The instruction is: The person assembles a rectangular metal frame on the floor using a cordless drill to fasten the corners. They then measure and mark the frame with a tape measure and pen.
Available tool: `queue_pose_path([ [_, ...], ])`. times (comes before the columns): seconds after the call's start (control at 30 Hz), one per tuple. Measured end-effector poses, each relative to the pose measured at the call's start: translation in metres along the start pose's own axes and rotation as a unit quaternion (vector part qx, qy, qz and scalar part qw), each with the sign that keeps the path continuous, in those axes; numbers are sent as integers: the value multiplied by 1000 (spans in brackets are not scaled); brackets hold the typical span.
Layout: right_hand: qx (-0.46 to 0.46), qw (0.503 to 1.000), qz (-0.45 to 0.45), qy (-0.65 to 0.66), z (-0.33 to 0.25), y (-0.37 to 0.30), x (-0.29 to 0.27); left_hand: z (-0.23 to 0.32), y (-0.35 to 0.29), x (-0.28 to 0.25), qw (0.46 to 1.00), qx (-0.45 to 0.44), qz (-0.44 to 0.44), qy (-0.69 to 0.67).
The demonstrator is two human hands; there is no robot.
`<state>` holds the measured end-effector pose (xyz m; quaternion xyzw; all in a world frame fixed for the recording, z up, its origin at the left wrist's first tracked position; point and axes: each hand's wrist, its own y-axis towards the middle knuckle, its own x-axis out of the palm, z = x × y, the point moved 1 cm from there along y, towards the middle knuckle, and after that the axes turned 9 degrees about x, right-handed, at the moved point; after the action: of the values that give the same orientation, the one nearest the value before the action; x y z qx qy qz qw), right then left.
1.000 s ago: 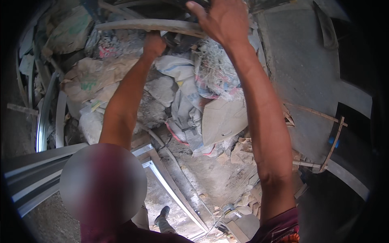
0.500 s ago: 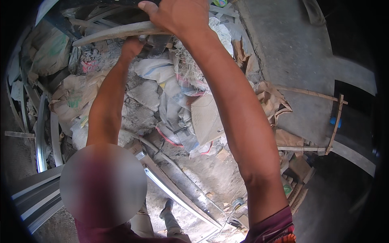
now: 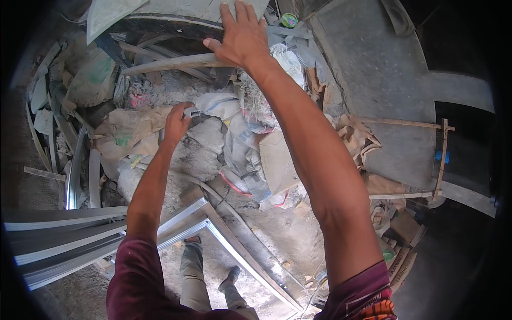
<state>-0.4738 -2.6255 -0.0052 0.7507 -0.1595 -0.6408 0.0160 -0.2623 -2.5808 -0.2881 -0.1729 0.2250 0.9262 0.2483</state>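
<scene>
In my left hand [image 3: 176,124] is a short grey piece of metal channel [image 3: 192,112], pinched between thumb and fingers above the littered floor. My right hand [image 3: 242,37] reaches far forward, its fingers stretched out on the pale top of a dark-edged table [image 3: 186,13]. The palm sits near the table's front edge, and the thumb points left. Just under that hand, a rough wooden pole [image 3: 176,63] runs leftward. A pane of greenish glass or clear sheet [image 3: 114,13] lies at the table's left end.
Crumpled sacks [image 3: 213,104], brown paper [image 3: 141,120] and rubble cover the floor ahead. An L-shaped metal frame [image 3: 229,242] lies near my feet. Long metal profiles [image 3: 69,234] jut in from the left. A stick frame [image 3: 442,154] and a grey slab [image 3: 373,69] are at right.
My left hand has come back from beneath the table edge toward me with the metal piece. The view has shifted, showing more of the tabletop under my right hand.
</scene>
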Motion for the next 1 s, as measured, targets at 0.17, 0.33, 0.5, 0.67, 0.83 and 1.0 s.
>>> queue_pose_path([
  [0.17, 51, 993, -88, -67, 30, 2, 5, 138, -17, -73, 989, 42, 144, -20],
  [0.33, 87, 984, -140, 69, -19, -54, -30, 279, -82, -178, 932, -56, 324, -155],
  [0.5, 99, 827, -255, 491, -107, -348, -77, 388, -158, -203, 859, -170, 373, -306],
  [0.67, 298, 880, -178, 325, -137, -682, -217, 520, -235, -127, 783, -312, 202, -499],
  [0.83, 471, 864, 1, 175, -150, -928, -386, 692, -345, -62, 736, -323, -71, -591],
  [1.0, 577, 769, 214, 171, -218, -1147, -504, 875, -550, 1, 681, -128, -507, -512],
])
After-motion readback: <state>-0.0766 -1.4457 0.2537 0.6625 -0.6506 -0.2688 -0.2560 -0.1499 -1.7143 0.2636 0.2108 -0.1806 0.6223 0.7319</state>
